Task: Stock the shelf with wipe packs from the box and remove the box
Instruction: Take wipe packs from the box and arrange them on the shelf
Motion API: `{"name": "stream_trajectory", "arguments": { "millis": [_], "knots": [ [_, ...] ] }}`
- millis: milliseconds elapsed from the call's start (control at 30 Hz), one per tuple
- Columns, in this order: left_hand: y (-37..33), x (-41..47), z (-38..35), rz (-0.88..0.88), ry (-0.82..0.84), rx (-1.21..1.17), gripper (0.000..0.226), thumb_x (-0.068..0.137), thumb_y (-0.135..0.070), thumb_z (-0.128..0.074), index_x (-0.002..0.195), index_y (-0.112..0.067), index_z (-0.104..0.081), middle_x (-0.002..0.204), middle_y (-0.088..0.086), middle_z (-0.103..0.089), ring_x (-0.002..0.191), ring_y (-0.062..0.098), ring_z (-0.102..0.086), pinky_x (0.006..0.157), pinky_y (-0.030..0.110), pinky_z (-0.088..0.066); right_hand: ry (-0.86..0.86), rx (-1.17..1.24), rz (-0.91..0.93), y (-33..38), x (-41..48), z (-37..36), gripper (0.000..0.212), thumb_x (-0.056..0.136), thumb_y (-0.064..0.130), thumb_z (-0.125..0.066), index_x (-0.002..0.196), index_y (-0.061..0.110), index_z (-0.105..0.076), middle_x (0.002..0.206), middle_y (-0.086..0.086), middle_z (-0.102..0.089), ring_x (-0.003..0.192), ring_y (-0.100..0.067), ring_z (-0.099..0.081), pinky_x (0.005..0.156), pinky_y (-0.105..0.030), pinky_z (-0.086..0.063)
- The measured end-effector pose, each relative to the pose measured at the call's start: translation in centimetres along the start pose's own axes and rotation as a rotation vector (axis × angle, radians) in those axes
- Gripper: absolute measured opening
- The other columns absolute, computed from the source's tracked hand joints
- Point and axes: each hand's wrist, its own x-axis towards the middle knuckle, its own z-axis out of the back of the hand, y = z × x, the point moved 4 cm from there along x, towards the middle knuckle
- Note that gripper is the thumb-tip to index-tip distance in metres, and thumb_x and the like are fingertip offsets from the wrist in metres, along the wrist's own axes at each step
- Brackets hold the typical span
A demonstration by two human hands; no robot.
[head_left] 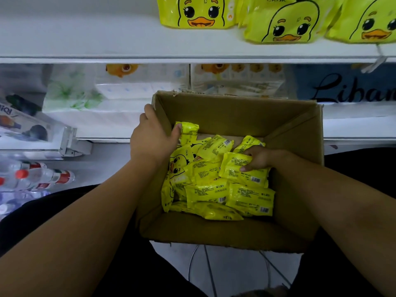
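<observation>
An open cardboard box [235,112] sits in front of me, holding several small yellow wipe packs [205,191] with a duck print. My left hand [154,136] grips the box's left wall, fingers outside and thumb inside, pressing against an upright wipe pack [189,131]. My right hand [259,157] is inside the box and holds a yellow pack [233,166] lying on top of the pile. Above, the white shelf [85,39] carries three larger yellow duck packs [192,11] on its right part.
A lower shelf behind the box holds tissue packs [72,93] and white boxed goods [235,82]. Water bottles with red caps [40,179] lie at lower left. A wire frame [205,266] shows under the box. The upper shelf's left part is bare.
</observation>
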Motion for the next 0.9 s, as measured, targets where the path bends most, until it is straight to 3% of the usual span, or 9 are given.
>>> {"name": "stream_trajectory", "arguments": {
  "millis": [200,300,367,433,500,600,667,800,900],
  "knots": [
    [-0.3,-0.6,0.4,0.058,0.056,-0.116,0.076,0.092,-0.058,-0.061,0.14,-0.005,-0.036,0.136,0.021,-0.051,0.121,0.046,-0.054,0.088,0.048,-0.045,-0.1,0.361,0.123,2.5,-4.5,1.6,0.039,0.083,0.035,-0.08,0.116,0.017,-0.067,0.121,-0.006,-0.07,0.11,-0.023,-0.067,0.096,-0.037,-0.054],
    [-1.2,-1.1,1.1,0.163,0.092,-0.18,0.095,0.089,-0.065,-0.061,0.152,-0.002,-0.026,0.157,0.023,-0.028,0.149,0.041,-0.023,0.117,0.055,-0.024,-0.16,0.628,0.193,5.0,-8.2,2.6,0.038,0.085,0.029,-0.079,0.117,0.016,-0.065,0.117,-0.008,-0.073,0.102,-0.023,-0.072,0.092,-0.042,-0.058],
    [-2.9,-2.2,1.8,0.085,0.065,-0.217,0.1,0.09,-0.064,-0.061,0.156,-0.002,-0.019,0.164,0.023,-0.013,0.154,0.036,-0.007,0.124,0.053,-0.012,-0.204,0.755,0.251,6.7,-11.1,3.0,0.04,0.082,0.032,-0.08,0.117,0.019,-0.065,0.114,-0.005,-0.075,0.102,-0.023,-0.073,0.093,-0.045,-0.058],
    [-5.0,-4.0,2.9,0.005,0.093,-0.395,0.097,0.09,-0.063,-0.062,0.158,-0.007,-0.021,0.164,0.016,-0.019,0.153,0.032,-0.016,0.124,0.047,-0.02,-0.219,0.914,0.329,8.4,-14.1,3.2,0.05,0.077,0.035,-0.08,0.122,0.017,-0.065,0.113,-0.006,-0.075,0.102,-0.024,-0.074,0.092,-0.046,-0.058],
    [-6.6,-6.2,3.3,0.073,0.263,-0.638,0.093,0.087,-0.069,-0.061,0.157,-0.016,-0.029,0.158,0.006,-0.037,0.143,0.026,-0.04,0.115,0.042,-0.036,-0.242,1.112,0.396,10.0,-17.2,3.0,0.054,0.08,0.029,-0.077,0.128,0.009,-0.062,0.116,-0.011,-0.074,0.103,-0.027,-0.073,0.091,-0.046,-0.059],
    [-8.0,-10.3,3.3,0.233,0.583,-1.013,0.088,0.076,-0.082,-0.062,0.141,-0.025,-0.053,0.137,-0.004,-0.064,0.123,0.021,-0.062,0.108,0.051,-0.045,-0.175,1.384,0.479,11.7,-21.5,1.8,0.041,0.093,0.021,-0.066,0.131,0.006,-0.059,0.123,-0.017,-0.07,0.112,-0.032,-0.069,0.094,-0.047,-0.058],
    [-8.6,-13.1,3.4,0.218,0.694,-1.251,0.069,0.087,-0.072,-0.061,0.137,-0.024,-0.06,0.128,0.0,-0.071,0.119,0.024,-0.067,0.108,0.054,-0.046,-0.077,1.488,0.511,12.4,-23.8,0.5,0.04,0.097,0.024,-0.06,0.134,0.009,-0.058,0.127,-0.017,-0.068,0.117,-0.033,-0.066,0.098,-0.051,-0.055],
    [-8.6,-17.0,4.4,0.217,0.552,-1.422,0.053,0.1,-0.053,-0.052,0.139,-0.019,-0.059,0.129,0.006,-0.071,0.119,0.025,-0.068,0.109,0.052,-0.047,-0.011,1.476,0.536,12.9,-27.0,-1.2,0.04,0.101,0.029,-0.054,0.137,0.01,-0.057,0.128,-0.015,-0.068,0.119,-0.032,-0.066,0.1,-0.052,-0.052],
    [-8.0,-18.5,5.2,0.195,0.395,-1.406,0.05,0.1,-0.052,-0.052,0.137,-0.018,-0.061,0.126,0.006,-0.072,0.117,0.025,-0.069,0.107,0.051,-0.049,-0.093,1.413,0.537,12.8,-28.0,-1.4,0.059,0.089,0.039,-0.067,0.141,0.015,-0.051,0.131,-0.011,-0.067,0.121,-0.029,-0.064,0.107,-0.054,-0.047]
  ]
}}
